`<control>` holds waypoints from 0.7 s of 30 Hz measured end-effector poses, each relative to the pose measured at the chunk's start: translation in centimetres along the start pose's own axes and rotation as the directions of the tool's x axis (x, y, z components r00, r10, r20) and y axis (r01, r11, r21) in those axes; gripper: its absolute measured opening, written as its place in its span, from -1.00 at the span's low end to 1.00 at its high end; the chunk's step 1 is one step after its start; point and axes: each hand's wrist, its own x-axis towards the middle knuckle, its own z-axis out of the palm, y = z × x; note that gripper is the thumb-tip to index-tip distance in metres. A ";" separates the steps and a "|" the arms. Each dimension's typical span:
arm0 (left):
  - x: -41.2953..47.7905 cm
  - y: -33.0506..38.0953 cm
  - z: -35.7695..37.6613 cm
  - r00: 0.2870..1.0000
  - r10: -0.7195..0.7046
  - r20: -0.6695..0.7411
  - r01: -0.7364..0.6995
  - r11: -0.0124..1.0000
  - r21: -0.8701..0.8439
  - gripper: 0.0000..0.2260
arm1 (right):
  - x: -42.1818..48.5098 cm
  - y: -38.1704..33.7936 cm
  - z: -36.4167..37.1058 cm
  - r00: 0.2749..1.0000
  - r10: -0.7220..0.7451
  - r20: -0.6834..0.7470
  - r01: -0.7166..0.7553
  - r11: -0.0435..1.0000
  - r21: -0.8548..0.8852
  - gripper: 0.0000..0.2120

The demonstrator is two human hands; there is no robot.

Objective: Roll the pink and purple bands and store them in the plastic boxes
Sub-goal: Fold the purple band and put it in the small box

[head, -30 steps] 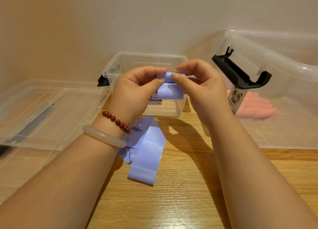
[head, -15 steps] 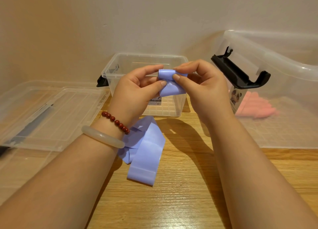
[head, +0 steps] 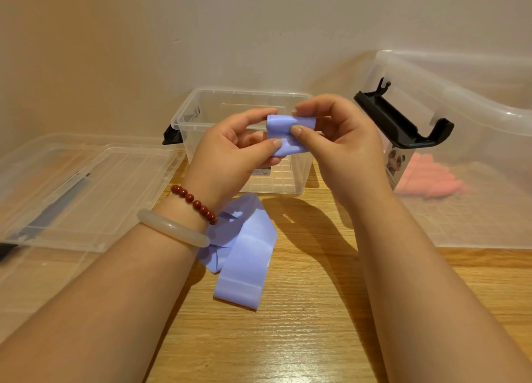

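Purple band (head: pixel 288 147) at frame centre, above table (head: pixel 302 325): rolled end pinched between left hand (head: pixel 227 158) and right hand (head: pixel 345 149); tail lying on table. Pink bands (head: pixel 426 181) inside large box (head: pixel 460 95), right.

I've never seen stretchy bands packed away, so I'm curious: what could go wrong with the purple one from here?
The left hand and right hand pinch only the first turns of the purple band; a slipping thumb might let it spring open. Its loose tail lies folded and twisted on the table, so it may roll up crooked. The tail passes below the beaded bracelet, which might snag it.
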 end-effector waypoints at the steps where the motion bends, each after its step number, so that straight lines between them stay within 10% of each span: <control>1: 0.0 0.0 0.0 1.000 -0.005 -0.004 0.005 1.000 -0.011 -0.67 | 0.0 0.1 0.0 1.000 -0.006 -0.004 0.006 1.000 -0.010 -0.75; 21: -0.1 0.5 0.1 0.997 0.030 -0.077 -0.036 0.996 -0.077 -0.78 | 0.0 -0.1 -0.3 0.993 0.113 0.046 -0.115 0.992 0.056 -0.83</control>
